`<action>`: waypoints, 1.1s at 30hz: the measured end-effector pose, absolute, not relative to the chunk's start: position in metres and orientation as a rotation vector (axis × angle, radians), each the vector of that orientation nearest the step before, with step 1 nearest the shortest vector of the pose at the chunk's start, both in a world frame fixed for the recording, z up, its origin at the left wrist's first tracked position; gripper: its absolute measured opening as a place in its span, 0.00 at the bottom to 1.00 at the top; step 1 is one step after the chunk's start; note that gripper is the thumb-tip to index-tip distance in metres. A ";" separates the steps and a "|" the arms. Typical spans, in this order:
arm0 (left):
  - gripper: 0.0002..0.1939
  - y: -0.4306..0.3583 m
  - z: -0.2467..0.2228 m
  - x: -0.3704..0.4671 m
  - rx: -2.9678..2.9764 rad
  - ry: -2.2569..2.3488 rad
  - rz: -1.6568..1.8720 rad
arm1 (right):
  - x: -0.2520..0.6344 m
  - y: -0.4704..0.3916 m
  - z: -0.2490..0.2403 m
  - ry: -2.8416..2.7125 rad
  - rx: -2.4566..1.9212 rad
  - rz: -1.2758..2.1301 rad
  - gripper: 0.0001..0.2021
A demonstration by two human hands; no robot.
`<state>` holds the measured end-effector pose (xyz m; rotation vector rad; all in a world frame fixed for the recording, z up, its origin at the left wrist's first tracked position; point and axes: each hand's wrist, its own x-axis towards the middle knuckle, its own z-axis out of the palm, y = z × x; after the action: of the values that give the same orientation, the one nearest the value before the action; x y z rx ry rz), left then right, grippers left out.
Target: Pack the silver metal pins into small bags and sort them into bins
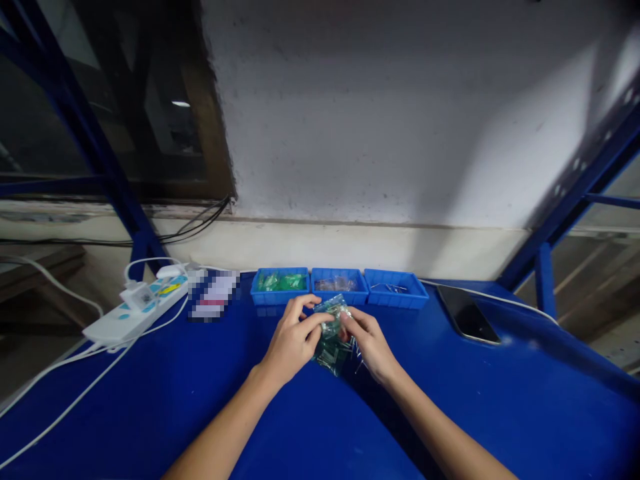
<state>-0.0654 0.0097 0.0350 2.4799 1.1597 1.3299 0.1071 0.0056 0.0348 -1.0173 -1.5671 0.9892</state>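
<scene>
A small clear plastic bag with greenish contents and thin metal pieces hangs between my two hands, above the blue table. My left hand is closed on its upper left part, fingers bent over the top. At the bag's upper right, my right hand pinches it, and thin metal pins stick out beneath those fingers. Behind the hands stand three blue trays: the left one holds green packets, the middle one clear packets, the right one a few thin metal pieces.
A white power strip with plugs and cables lies at the left, beside a blurred flat item. A dark phone rests at the right. Blue metal frame posts rise at both sides before the wall.
</scene>
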 end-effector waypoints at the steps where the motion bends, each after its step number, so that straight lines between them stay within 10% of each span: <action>1: 0.13 0.010 0.036 -0.066 2.438 1.172 1.258 | 0.107 0.006 0.034 -1.554 -1.050 0.945 0.16; 10: 0.19 0.016 0.044 -0.072 1.466 0.972 0.956 | 0.104 0.001 0.024 -1.953 -0.972 0.340 0.23; 18: 0.09 0.061 0.060 -0.143 1.963 1.642 1.277 | 0.105 0.003 0.021 -2.071 -1.070 0.397 0.24; 33: 0.12 0.099 0.059 -0.161 2.252 2.181 0.449 | 0.141 0.035 0.022 -1.880 -1.349 0.353 0.14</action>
<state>-0.1610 0.0995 0.0590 2.2522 2.1809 0.4488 0.1414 0.0352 0.0223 -1.3488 -1.8797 0.3526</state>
